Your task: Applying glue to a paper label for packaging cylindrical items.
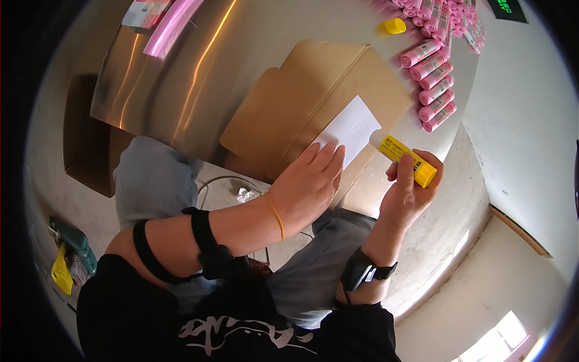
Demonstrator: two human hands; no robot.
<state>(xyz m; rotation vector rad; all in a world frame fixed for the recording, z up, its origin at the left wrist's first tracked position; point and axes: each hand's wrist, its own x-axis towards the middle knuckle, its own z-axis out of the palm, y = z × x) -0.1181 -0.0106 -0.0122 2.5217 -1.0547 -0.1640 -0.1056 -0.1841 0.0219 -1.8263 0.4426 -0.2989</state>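
My left hand (310, 184) lies flat with fingers stretched out over the near part of a white paper sheet (353, 123). That sheet rests on a flattened brown cardboard piece (283, 108) on the metal table. In my right hand (407, 187) is a yellow glue stick (403, 155), gripped at its lower end. Its uncapped pale tip points at the sheet's right edge; whether it touches the paper I cannot tell. A yellow cap (395, 26) lies on its side beyond the cardboard.
Several pink rolls (435, 90) line the table's right side, with a pile of more rolls (431, 15) behind. A pink plastic film strip (175, 24) and a printed box (145, 13) sit at the far left. An open cardboard box (87, 139) stands left of the shiny table (199, 78).
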